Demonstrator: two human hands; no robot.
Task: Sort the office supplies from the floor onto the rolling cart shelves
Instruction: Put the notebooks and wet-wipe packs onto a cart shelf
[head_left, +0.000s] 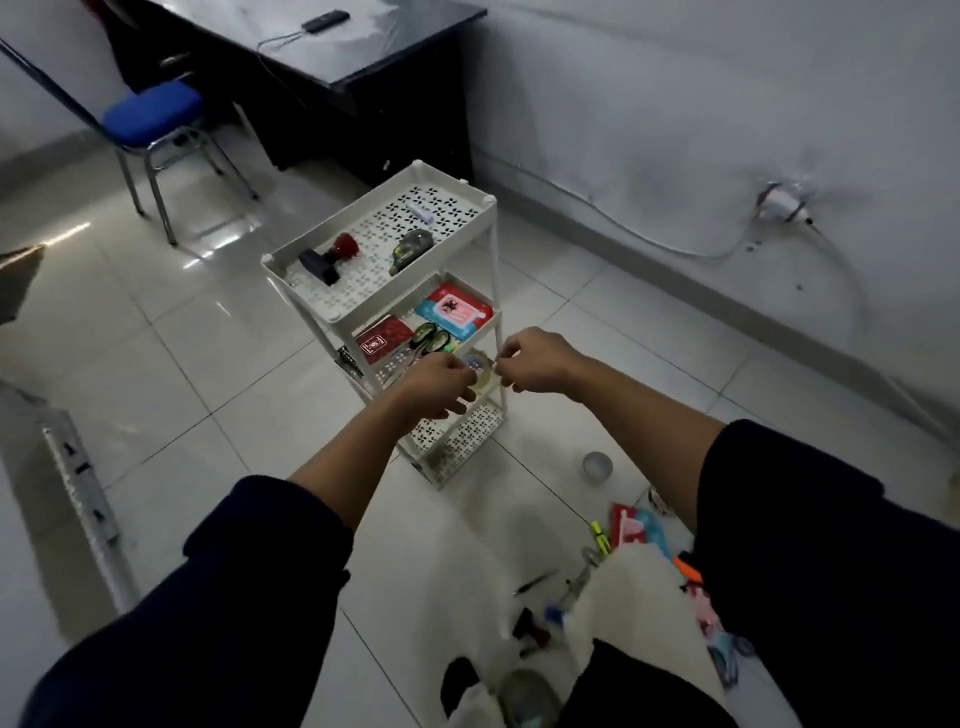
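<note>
A plain office room: a dark worktop (363, 57) stands against a white wall, a blue-seated metal chair (153, 117) beside it, glossy pale floor tiles (208, 322) underfoot. A white rolling cart (384, 270) holds stationery on its shelves, and more office supplies (623, 561) lie scattered on the floor

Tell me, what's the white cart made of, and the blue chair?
The cart looks like matte, off-white plastic: its shelves have moulded cut-out patterns and rounded corners. The chair seems to have a padded blue fabric seat, soft and dull, on shiny metal legs that glint; the exact cloth is hard to tell.
</note>
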